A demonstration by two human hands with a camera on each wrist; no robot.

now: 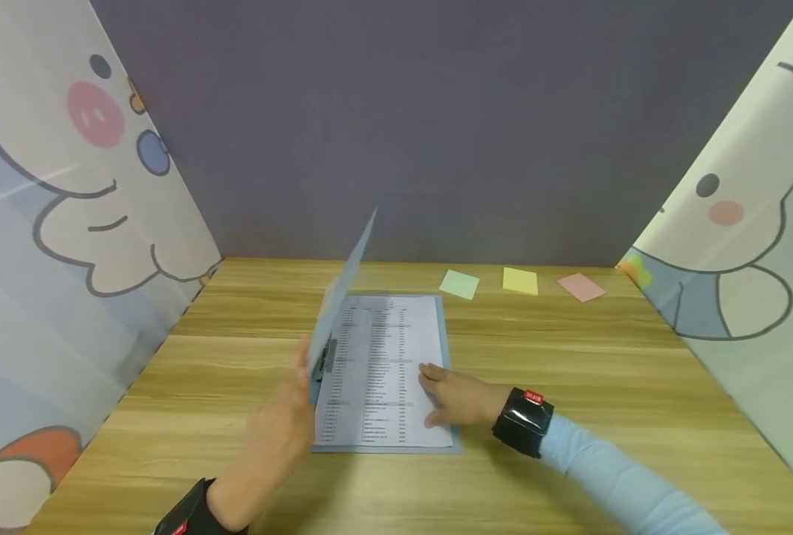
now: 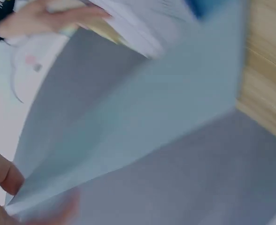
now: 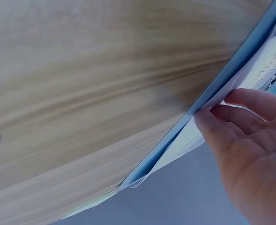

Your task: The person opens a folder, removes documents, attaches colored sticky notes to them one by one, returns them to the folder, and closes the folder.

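A light blue clip folder [image 1: 455, 438] lies on the wooden table with its cover [image 1: 344, 290] raised at a steep tilt on the left. Inside is a stack of printed sheets [image 1: 386, 371], beside a dark metal clip [image 1: 325, 360]. My left hand [image 1: 285, 412] pinches the cover by its edge; the left wrist view shows the thumb [image 2: 10, 180] on one face and a blurred finger on the other. With fingers spread, my right hand [image 1: 459, 397] rests on the right edge of the sheets, and its fingertips [image 3: 205, 117] touch the paper near the folder's rim.
Green [image 1: 459, 284], yellow [image 1: 519, 281] and pink [image 1: 581, 287] sticky notes lie along the back right of the table [image 1: 222, 334]. A dark grey panel [image 1: 423, 134] stands behind, with cartoon-printed sheets on the left and right sides.
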